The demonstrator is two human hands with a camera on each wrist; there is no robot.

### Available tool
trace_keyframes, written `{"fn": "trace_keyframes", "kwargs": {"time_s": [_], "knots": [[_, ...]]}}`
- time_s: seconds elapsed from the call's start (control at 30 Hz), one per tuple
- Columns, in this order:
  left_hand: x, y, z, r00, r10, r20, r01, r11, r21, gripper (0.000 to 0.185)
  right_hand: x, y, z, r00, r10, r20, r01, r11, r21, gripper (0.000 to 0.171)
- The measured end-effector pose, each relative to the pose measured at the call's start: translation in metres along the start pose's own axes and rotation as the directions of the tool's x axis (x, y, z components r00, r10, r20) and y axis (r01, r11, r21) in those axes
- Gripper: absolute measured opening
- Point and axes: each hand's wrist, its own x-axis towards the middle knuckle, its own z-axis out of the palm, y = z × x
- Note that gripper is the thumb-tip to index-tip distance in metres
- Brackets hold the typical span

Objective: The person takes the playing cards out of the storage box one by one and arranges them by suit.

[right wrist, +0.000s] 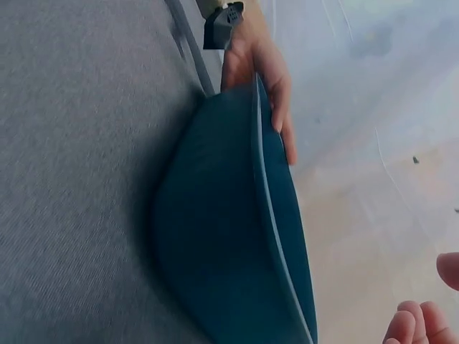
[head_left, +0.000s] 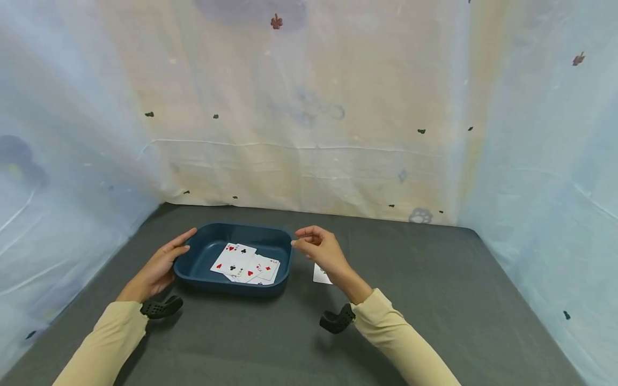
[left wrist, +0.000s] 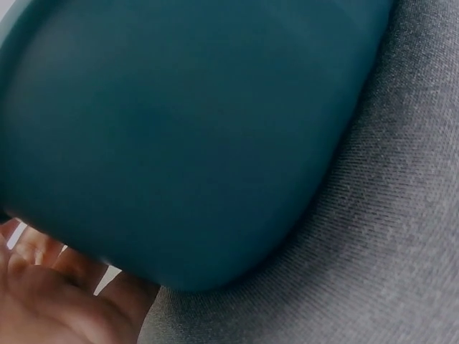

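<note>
I found a dark blue tray (head_left: 193,268) sitting flat on the grey tabletop (head_left: 434,300), and I take the tray as my reference point throughout. Several playing cards (head_left: 246,264) lay face up inside it, overlapping one another in a loose pile on its floor; red and black pips were visible, but I could not read the individual cards with certainty.

My left hand (head_left: 161,268) rested against the tray's left wall, with the fingers straight and held close together along the rim and the thumb apart below them. The right wrist view confirmed this: the left hand's fingers (right wrist: 276,93) lay over the tray's far edge. The left wrist view showed only the tray's outer wall (left wrist: 179,136) close up, with the palm touching its lower side.

My right hand (head_left: 321,249) hovered just beyond the tray's right rim, above the tabletop, not touching the tray. Its fingers were loosely curled with the thumb and forefinger tips drawn close together; I saw nothing between them.

One single card (head_left: 319,274) lay flat on the tabletop just right of the tray, partly hidden beneath the right hand.
</note>
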Motion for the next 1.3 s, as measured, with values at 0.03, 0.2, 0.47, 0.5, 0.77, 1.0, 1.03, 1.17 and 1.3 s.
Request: {"fn": "trace_keyframes", "kwargs": {"time_s": [0.03, 0.2, 0.47, 0.5, 0.77, 1.0, 1.03, 1.17, 1.3], "knots": [[0.000, 0.000, -0.001, 1.000, 0.001, 0.005, -0.001, 1.000, -0.003, 0.056, 0.001, -0.001, 0.003, 1.000, -0.005, 0.003, 0.005, 1.000, 0.003, 0.029], [-0.001, 0.001, 0.000, 1.000, -0.002, 0.004, 0.002, 1.000, -0.003, 0.056, 0.005, -0.009, 0.018, 1.000, -0.015, 0.013, 0.014, 0.999, 0.029, 0.034], [0.000, -0.001, 0.000, 1.000, -0.013, -0.015, 0.013, 1.000, 0.006, 0.057, 0.013, -0.013, 0.034, 0.999, -0.032, 0.037, 0.031, 0.999, 0.042, 0.034], [-0.001, -0.001, 0.000, 1.000, -0.014, -0.016, 0.014, 1.000, 0.010, 0.056, 0.014, -0.013, 0.036, 0.999, -0.028, 0.040, 0.026, 0.999, 0.037, 0.033], [0.001, 0.002, 0.000, 1.000, -0.014, -0.012, 0.014, 1.000, 0.005, 0.055, 0.024, -0.012, 0.052, 0.999, -0.012, 0.037, 0.011, 1.000, 0.023, 0.033], [0.001, 0.003, 0.000, 1.000, -0.011, 0.004, 0.011, 1.000, -0.008, 0.056, 0.032, -0.011, 0.067, 1.000, -0.006, 0.000, 0.006, 1.000, 0.014, 0.034], [0.001, 0.003, 0.000, 1.000, -0.011, 0.004, 0.011, 1.000, -0.008, 0.056, 0.033, -0.010, 0.069, 1.000, -0.004, -0.005, 0.004, 1.000, 0.006, 0.034], [0.000, 0.003, 0.001, 1.000, -0.015, -0.003, 0.015, 1.000, -0.003, 0.056, 0.035, -0.010, 0.078, 1.000, 0.012, -0.024, -0.012, 1.000, 0.012, 0.030], [0.000, 0.003, 0.002, 1.000, -0.013, -0.015, 0.014, 1.000, 0.023, 0.055, 0.037, -0.007, 0.086, 0.999, 0.013, -0.034, -0.012, 0.999, 0.031, 0.030]]}}
